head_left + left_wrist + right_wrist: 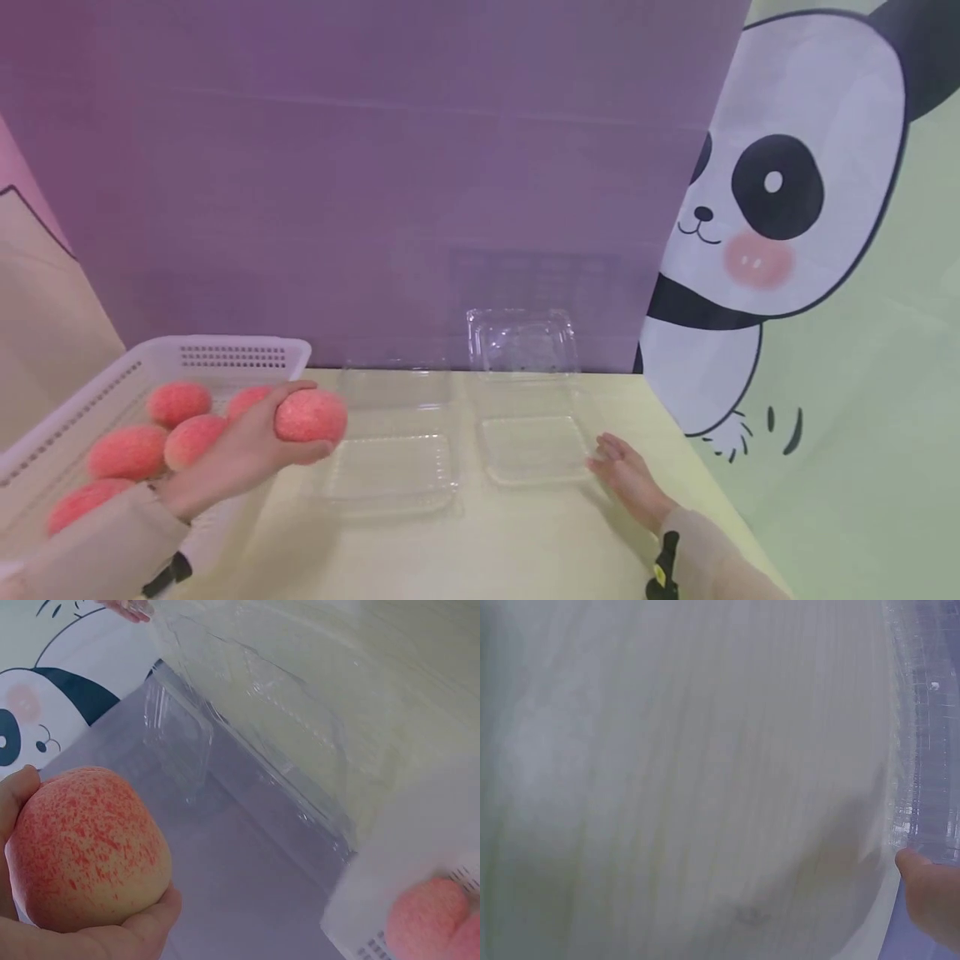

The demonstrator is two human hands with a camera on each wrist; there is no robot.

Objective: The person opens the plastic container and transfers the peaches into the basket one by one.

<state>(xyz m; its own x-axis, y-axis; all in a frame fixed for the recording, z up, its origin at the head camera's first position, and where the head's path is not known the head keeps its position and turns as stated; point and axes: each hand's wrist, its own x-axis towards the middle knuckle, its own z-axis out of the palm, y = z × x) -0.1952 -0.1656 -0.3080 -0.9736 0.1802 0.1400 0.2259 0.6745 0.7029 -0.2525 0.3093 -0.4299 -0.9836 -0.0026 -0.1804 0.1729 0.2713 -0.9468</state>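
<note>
My left hand point(258, 442) grips a pink peach point(313, 416) beside the white basket, over the left side of the table. In the left wrist view, fingers and thumb curl round the red-speckled peach point(90, 851). Two clear plastic clamshell boxes stand with lids raised: a left box point(390, 468) and a right box point(534, 450). By the right box's right edge is my right hand point(630, 479), fingers extended and holding nothing. A fingertip point(911, 864) appears at the plastic edge in the right wrist view; whether it presses there, I cannot tell.
At the left, a white perforated basket point(153, 350) contains several more peaches point(129, 451). Behind the pale yellow table point(517, 542) hangs a purple sheet point(360, 183). A panda-printed wall point(847, 350) rises along the right side.
</note>
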